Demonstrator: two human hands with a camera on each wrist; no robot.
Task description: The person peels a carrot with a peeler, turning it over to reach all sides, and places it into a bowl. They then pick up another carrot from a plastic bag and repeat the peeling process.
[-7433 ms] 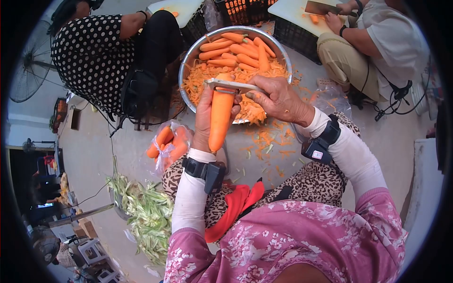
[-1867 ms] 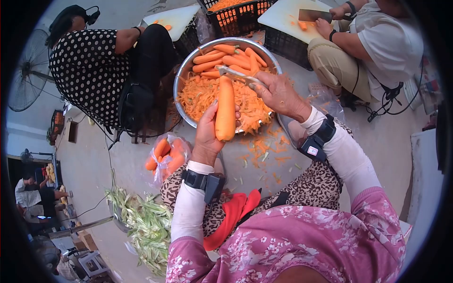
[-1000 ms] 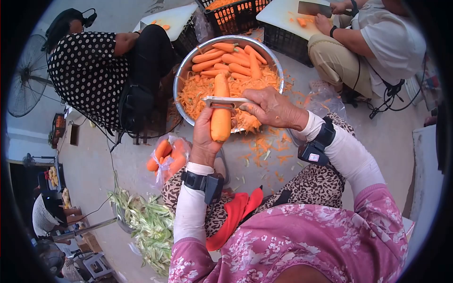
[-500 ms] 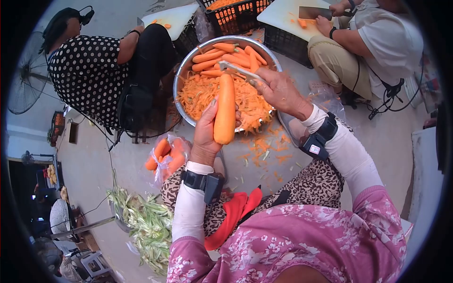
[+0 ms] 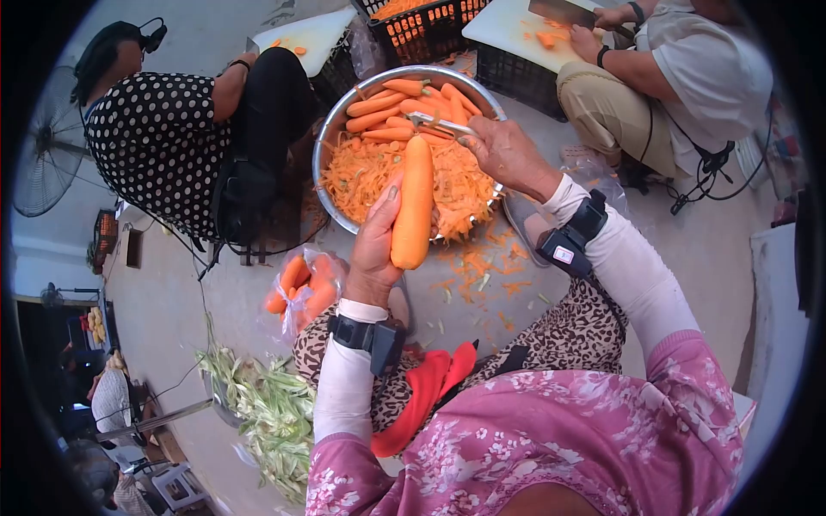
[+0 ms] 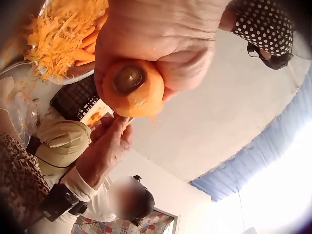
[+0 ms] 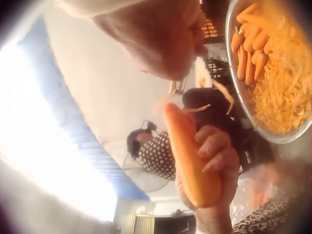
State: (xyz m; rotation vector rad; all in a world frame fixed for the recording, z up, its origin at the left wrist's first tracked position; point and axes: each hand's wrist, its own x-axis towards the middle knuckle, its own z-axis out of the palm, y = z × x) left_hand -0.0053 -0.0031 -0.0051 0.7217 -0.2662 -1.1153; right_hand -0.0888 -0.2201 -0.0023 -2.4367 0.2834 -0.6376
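Note:
My left hand (image 5: 375,245) grips a large orange carrot (image 5: 413,205), its fingers curled round the lower half. The carrot's dark stem end (image 6: 129,79) faces the left wrist camera. Past the carrot's far tip, my right hand (image 5: 509,155) holds a peeler (image 5: 440,123) by the handle, its head apart from the carrot. In the right wrist view, thin peel strips (image 7: 223,95) hang in the air near the carrot's tip. Beneath both hands stands a metal basin (image 5: 320,163) with whole carrots (image 5: 376,105) at the back and a heap of shavings (image 5: 361,176) in front.
A plastic bag of carrots (image 5: 303,288) and a pile of pale green husks (image 5: 274,413) lie at the left. Shavings litter the floor (image 5: 551,344). Two people sit opposite at cutting boards (image 5: 508,30), the right one with a cleaver (image 5: 561,11). A black crate (image 5: 430,34) stands behind the basin.
The peeler has gone back and forth along the carrot and now sits beyond its tip. Since the oldest frame, the whole carrots and peeled surface look much alike; the left hand keeps its grip.

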